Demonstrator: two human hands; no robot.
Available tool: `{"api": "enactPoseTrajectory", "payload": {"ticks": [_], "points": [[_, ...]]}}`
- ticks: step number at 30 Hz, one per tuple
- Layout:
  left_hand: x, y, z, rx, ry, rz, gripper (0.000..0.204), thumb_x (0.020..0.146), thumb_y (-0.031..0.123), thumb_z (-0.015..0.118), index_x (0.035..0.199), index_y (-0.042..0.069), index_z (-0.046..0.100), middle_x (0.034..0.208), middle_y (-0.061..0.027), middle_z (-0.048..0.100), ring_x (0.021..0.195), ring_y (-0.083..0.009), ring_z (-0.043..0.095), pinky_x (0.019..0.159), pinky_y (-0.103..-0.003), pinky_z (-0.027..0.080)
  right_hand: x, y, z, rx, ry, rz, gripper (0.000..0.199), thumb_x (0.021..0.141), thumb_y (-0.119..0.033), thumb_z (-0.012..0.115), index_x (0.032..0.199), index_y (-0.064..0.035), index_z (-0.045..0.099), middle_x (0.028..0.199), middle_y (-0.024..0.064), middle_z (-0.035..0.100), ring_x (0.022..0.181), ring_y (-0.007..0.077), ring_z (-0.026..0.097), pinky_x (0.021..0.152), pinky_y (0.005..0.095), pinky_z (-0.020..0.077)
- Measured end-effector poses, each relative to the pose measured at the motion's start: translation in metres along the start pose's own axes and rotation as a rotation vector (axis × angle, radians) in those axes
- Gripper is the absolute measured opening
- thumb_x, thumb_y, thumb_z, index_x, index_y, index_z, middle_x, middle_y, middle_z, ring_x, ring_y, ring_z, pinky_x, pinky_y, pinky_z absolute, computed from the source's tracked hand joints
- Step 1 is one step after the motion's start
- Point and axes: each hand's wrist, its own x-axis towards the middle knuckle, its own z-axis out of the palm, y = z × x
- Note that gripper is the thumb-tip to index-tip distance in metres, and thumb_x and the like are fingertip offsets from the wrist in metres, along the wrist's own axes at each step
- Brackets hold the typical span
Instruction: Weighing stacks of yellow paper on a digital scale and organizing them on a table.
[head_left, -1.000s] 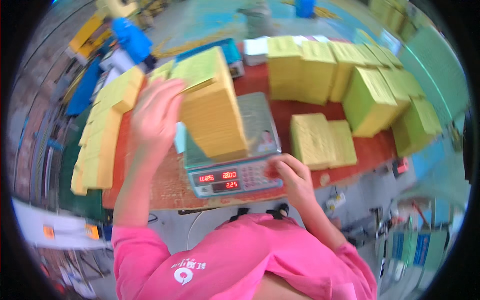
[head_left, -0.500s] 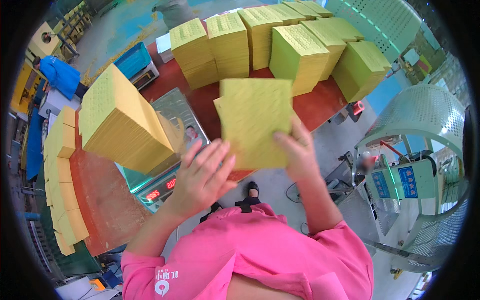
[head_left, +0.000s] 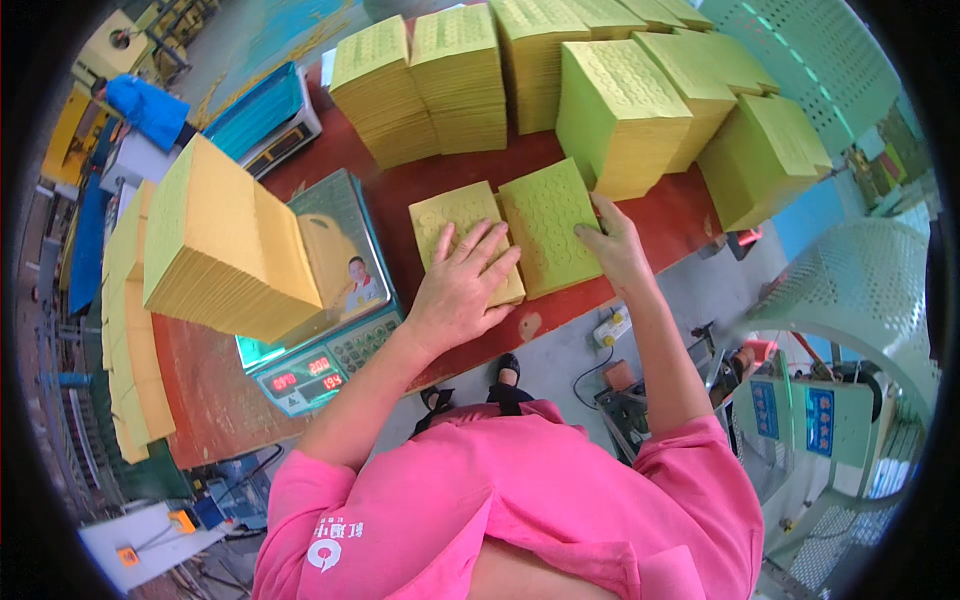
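The left hand (head_left: 462,290) is lying palm down on a low yellow paper stack (head_left: 452,207); its fingers are spreading slightly apart across the top face. The right hand (head_left: 618,245) is touching the right edge of a green-yellow embossed bundle (head_left: 548,225), with the thumb lying over the top; whether the fingers are clamping the bundle cannot be told. Both paper pieces are resting side by side on the red counter (head_left: 215,420), near its front edge. To their left, a digital scale (head_left: 365,335) is displaying lit red digits and is supporting a tall paper stack (head_left: 230,240). Behind the hands, further tall stacks (head_left: 625,115) are standing in rows. Beyond the scale, a blue tray (head_left: 262,115) is sitting on a second device.
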Motion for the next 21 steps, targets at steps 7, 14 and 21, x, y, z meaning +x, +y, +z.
{"api": "enactPoseTrajectory", "payload": {"ticks": [7, 14, 21], "points": [[-0.006, 0.001, 0.006, -0.052, 0.029, -0.005, 0.073, 0.07, 0.034, 0.081, 0.132, 0.007, 0.055, 0.144, -0.0156, 0.046, 0.14, -0.033, 0.038, 0.114, -0.06, 0.025, 0.007, 0.011, 0.001, -0.515, -0.027, -0.126, 0.052, 0.083, -0.006, 0.067, 0.133, -0.0011, 0.054, 0.117, 0.0152, 0.067, 0.102, 0.0219, 0.064, 0.087, 0.0326, 0.051], [-0.053, 0.04, -0.006, -0.205, 0.238, 0.064, 0.067, 0.074, 0.03, 0.078, 0.131, 0.004, 0.055, 0.142, -0.0167, 0.049, 0.137, -0.03, 0.041, 0.114, -0.054, 0.029, -0.021, -0.008, 0.009, -0.848, 0.17, -0.32, 0.047, 0.086, -0.003, 0.065, 0.132, -0.0037, 0.056, 0.126, 0.0136, 0.06, 0.109, 0.022, 0.061, 0.085, 0.0335, 0.0513], [-0.144, 0.025, -0.064, -0.368, 0.388, 0.056, 0.035, 0.077, 0.014, 0.074, 0.109, 0.002, 0.064, 0.114, -0.0137, 0.065, 0.097, -0.0303, 0.066, 0.081, -0.04, 0.054, -0.064, -0.036, 0.091, -0.508, 0.129, -0.44, 0.036, 0.09, 0.004, 0.06, 0.125, -0.003, 0.062, 0.126, 0.0097, 0.062, 0.109, 0.0184, 0.061, 0.087, 0.0318, 0.0502]]}}
